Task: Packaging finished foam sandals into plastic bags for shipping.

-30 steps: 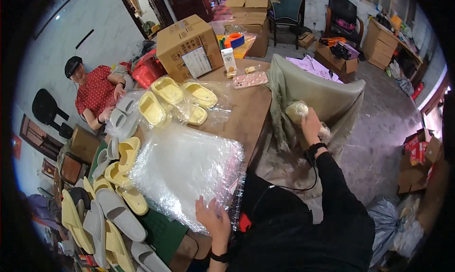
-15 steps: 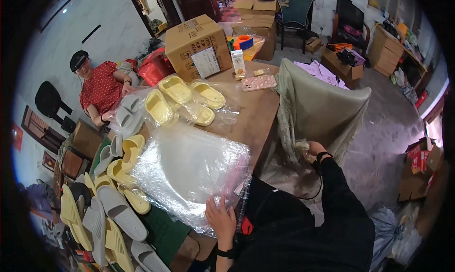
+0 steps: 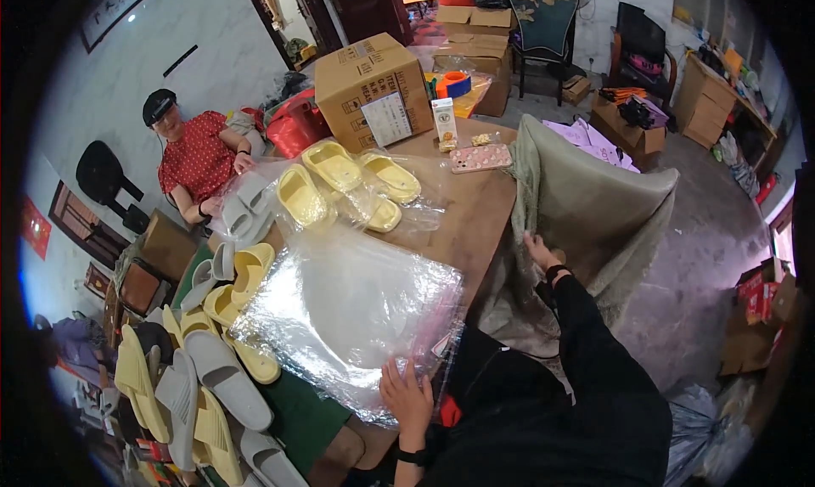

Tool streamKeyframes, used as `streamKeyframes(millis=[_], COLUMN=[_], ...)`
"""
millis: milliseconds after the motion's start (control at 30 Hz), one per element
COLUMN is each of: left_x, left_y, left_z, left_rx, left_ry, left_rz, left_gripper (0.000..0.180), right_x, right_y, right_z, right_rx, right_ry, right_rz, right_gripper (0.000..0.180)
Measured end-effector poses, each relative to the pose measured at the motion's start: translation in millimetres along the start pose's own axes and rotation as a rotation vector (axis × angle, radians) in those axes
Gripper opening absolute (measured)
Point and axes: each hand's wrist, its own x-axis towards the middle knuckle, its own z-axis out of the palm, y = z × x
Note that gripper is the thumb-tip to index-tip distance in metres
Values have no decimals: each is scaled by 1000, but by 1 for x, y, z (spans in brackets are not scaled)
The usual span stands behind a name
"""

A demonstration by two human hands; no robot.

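My left hand (image 3: 406,399) lies flat with its fingers spread on the near edge of a stack of clear plastic bags (image 3: 356,300). Off to the right, my right hand (image 3: 543,256) is over the cloth-draped chair (image 3: 594,190), near its inner left side. Its fingers look stretched out and nothing shows in them. Left of the bags lie yellow slippers (image 3: 251,275) and grey slippers (image 3: 227,381). Beyond the stack, yellow slippers in clear bags (image 3: 335,166) rest on the table (image 3: 471,207).
Across the table a person in a red top (image 3: 201,153) handles bagged grey slippers (image 3: 242,207). A cardboard box (image 3: 373,92), a small white carton (image 3: 444,122) and a pink-patterned phone (image 3: 481,157) stand or lie toward the far edge. More boxes (image 3: 628,130) sit on the floor.
My right hand has moved slightly left and away from me; the pale yellowish thing at its fingers no longer shows. My left hand stays on the bags. The whole view has shifted a little.
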Motion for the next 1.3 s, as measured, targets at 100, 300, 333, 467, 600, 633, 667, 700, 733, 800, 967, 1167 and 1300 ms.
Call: streamKeyframes(millis=[100, 300, 333, 467, 600, 633, 667, 700, 733, 800, 967, 1167, 1300], left_x=[-4, 1, 0, 8, 20, 22, 24, 25, 26, 29, 32, 59, 86], left_y=[-5, 1, -3, 7, 27, 30, 32, 35, 39, 49, 68, 86, 103], left_z=[1, 2, 0, -22, -44, -45, -44, -45, -45, -44, -7, 2, 2], left_rx=[54, 48, 57, -49, -190, -184, -218, -247, -295, -465, -673, -723, -890], left_ry=[16, 24, 20, 7, 58, 71, 60, 51, 82, 12, -228, -588, -490], left_rz=[-30, 14, 1, 28, 60, 40, 116, 185, 225, 289, 489, 532, 407], left_gripper=[45, 46, 46, 48, 51, 51, 49, 48, 47, 46, 56, 70, 62], right_x=[-20, -48, -68, -120, -131, -133, -132, -135, -139, -148, -144, -154, -153], right_y=[1, 36, 28, 29, 43, 44, 42, 33, 29, 8, 8, -8, 1], right_z=[44, 50, 58, 75, 83, 85, 85, 85, 87, 89, 88, 77, 75], right_rx=[-47, -218, -69, 184, -579, -652, -760, -870, -890, -900, -922, -692, -660], right_ry=[-257, -273, -321, -217, -213, -202, -216, -234, -162, -269, -540, -678, -784], right_rz=[-70, -200, -156, -257, -190, -307, -347, -394, -539, -514, -641, -804, -846], right_gripper=[96, 51, 50, 62, 62, 60, 57, 54, 50, 50, 46, 49, 43])
